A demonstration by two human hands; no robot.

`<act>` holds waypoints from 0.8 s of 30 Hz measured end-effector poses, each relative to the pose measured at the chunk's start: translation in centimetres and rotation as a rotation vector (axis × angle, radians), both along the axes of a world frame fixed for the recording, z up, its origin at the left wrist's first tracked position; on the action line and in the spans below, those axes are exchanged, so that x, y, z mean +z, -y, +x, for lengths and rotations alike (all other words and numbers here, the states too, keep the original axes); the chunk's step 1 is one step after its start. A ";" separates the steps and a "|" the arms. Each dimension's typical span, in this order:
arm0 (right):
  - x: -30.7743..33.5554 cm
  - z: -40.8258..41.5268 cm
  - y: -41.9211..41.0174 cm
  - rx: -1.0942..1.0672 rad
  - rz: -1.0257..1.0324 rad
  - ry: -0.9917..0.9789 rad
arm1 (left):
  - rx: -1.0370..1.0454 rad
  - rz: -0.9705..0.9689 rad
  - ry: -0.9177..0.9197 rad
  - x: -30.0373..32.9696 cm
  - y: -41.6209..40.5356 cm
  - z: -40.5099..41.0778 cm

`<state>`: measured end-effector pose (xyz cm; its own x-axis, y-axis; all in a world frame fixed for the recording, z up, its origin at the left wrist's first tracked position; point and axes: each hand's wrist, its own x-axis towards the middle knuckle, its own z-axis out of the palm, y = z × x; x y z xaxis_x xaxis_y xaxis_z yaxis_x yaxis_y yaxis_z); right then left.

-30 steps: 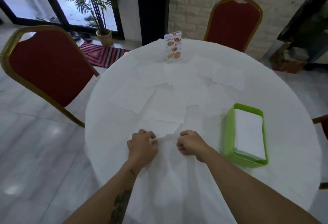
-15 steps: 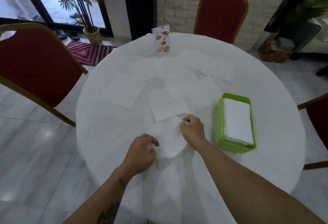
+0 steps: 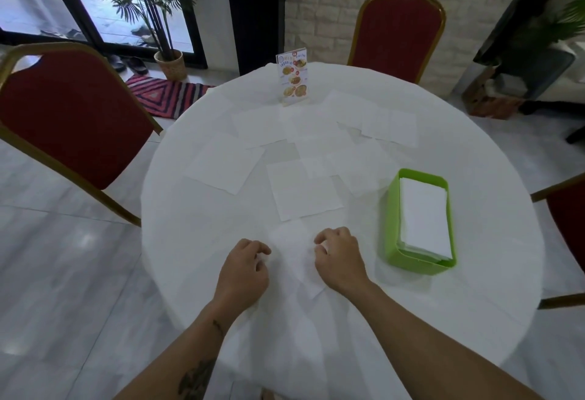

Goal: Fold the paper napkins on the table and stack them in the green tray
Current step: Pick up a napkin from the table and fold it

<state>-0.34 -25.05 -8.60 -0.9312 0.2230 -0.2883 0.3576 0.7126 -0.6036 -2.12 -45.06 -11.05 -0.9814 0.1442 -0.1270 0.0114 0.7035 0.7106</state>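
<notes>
A white paper napkin (image 3: 294, 251) lies on the round white table (image 3: 196, 241) near its front edge, between my two hands. My left hand (image 3: 245, 273) pinches its left edge with curled fingers. My right hand (image 3: 340, 260) grips its right edge the same way. Several more unfolded napkins (image 3: 304, 194) lie spread over the table's middle and back. The green tray (image 3: 392, 241) stands to the right of my right hand and holds a stack of folded napkins (image 3: 424, 216).
A standing menu card (image 3: 292, 76) is at the table's far side. Red chairs with gold frames stand at the left (image 3: 72, 114), the back (image 3: 397, 32) and the right (image 3: 566, 225). A potted palm (image 3: 169, 61) and a striped mat (image 3: 167, 95) are on the floor behind.
The napkin has been drawn toward the front edge and laid flat. My right hand moved back from its far corner to its right edge; my left hand shifted to its left edge.
</notes>
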 end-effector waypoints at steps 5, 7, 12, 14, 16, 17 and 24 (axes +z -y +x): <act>0.3 -1.5 0.2 -0.148 -0.121 0.260 | -0.245 -0.244 -0.061 -0.6 -1.2 0.5; 0.2 -2.2 0.7 -0.205 -0.259 0.305 | -0.293 -0.313 -0.059 -0.6 -1.5 0.9; 0.0 -2.7 2.0 -0.189 -0.302 0.297 | -0.325 -0.331 -0.071 -0.5 -1.2 1.0; 0.3 -2.5 2.5 -0.168 -0.191 0.275 | -0.332 -0.324 -0.076 -0.5 -1.0 1.0; 0.6 -2.0 2.7 -0.171 -0.111 0.277 | -0.331 -0.323 -0.077 -0.6 -0.9 1.1; 0.5 -1.9 2.7 -0.182 -0.123 0.280 | -0.326 -0.321 -0.078 -0.6 -0.9 1.1; -0.2 -2.0 2.6 -0.178 -0.207 0.202 | -0.301 -0.310 -0.091 -0.8 -1.1 0.9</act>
